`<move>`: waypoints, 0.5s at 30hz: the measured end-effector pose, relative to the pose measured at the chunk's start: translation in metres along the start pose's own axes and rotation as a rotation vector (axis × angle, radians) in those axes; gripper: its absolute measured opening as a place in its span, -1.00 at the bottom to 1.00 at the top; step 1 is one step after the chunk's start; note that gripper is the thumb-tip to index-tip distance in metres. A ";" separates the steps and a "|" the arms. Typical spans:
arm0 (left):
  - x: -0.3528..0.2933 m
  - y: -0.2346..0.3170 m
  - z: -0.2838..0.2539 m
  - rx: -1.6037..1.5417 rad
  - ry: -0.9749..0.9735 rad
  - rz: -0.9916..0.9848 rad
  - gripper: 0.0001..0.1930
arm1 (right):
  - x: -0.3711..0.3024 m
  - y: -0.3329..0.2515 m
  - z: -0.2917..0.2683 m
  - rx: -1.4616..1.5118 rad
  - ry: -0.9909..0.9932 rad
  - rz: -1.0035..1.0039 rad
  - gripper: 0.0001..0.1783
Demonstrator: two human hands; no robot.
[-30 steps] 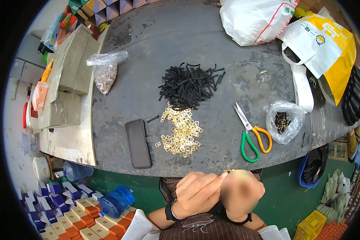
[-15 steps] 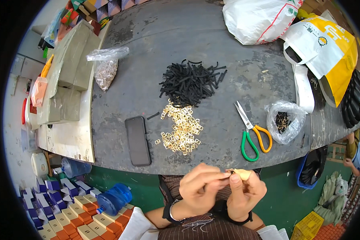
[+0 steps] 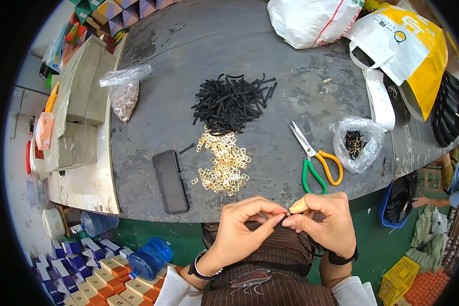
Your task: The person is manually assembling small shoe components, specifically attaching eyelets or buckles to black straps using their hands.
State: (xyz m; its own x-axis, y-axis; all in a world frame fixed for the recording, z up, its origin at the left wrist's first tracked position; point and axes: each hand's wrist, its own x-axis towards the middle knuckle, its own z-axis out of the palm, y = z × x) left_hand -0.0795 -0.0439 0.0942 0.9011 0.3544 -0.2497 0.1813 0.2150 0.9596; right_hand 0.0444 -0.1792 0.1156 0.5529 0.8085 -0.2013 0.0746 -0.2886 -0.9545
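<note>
In front of my lap, just off the table's near edge, my two hands meet at the fingertips. My left hand (image 3: 239, 232) pinches a small dark piece (image 3: 288, 214) with a metallic glint, mostly covered by fingers. Thumb and index finger of my right hand (image 3: 331, 224) close on the same piece from the other side. A pale yellow finger cot (image 3: 298, 205) covers a fingertip of the right hand. Beyond the hands lie a loose pile of small gold buckles (image 3: 223, 166) and, touching it farther back, a heap of short black strips (image 3: 229, 102).
Scissors (image 3: 310, 151) with green and orange handles lie right of the buckles. Beside them sits a clear bag (image 3: 371, 138) of black-and-gold pieces. A phone (image 3: 170, 182) lies left. Larger bags (image 3: 316, 23) stand far right; another person's arm (image 3: 436, 201) shows at the right edge.
My palms and wrists have spread apart, while the fingertips stay together on the small piece. The table and its things have shifted slightly left in view.
</note>
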 end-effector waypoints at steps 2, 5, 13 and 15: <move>0.001 0.000 0.001 -0.030 -0.001 0.016 -0.90 | 0.000 -0.001 -0.002 -0.022 -0.008 -0.008 -0.81; 0.000 -0.004 0.002 -0.217 0.052 0.018 -0.90 | 0.000 -0.003 0.013 0.007 0.352 -0.084 -0.73; -0.001 -0.008 0.014 -0.266 0.186 0.166 -0.89 | -0.008 0.007 0.028 -0.069 0.337 -0.368 -0.75; -0.001 -0.010 0.018 -0.229 0.219 0.170 -0.89 | -0.007 0.008 0.029 0.005 0.353 -0.344 -0.77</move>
State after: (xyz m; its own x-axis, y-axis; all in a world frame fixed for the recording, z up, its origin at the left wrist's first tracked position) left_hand -0.0751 -0.0628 0.0867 0.8004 0.5841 -0.1345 -0.0796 0.3259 0.9420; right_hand 0.0166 -0.1726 0.1031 0.7445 0.6330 0.2122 0.2992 -0.0322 -0.9537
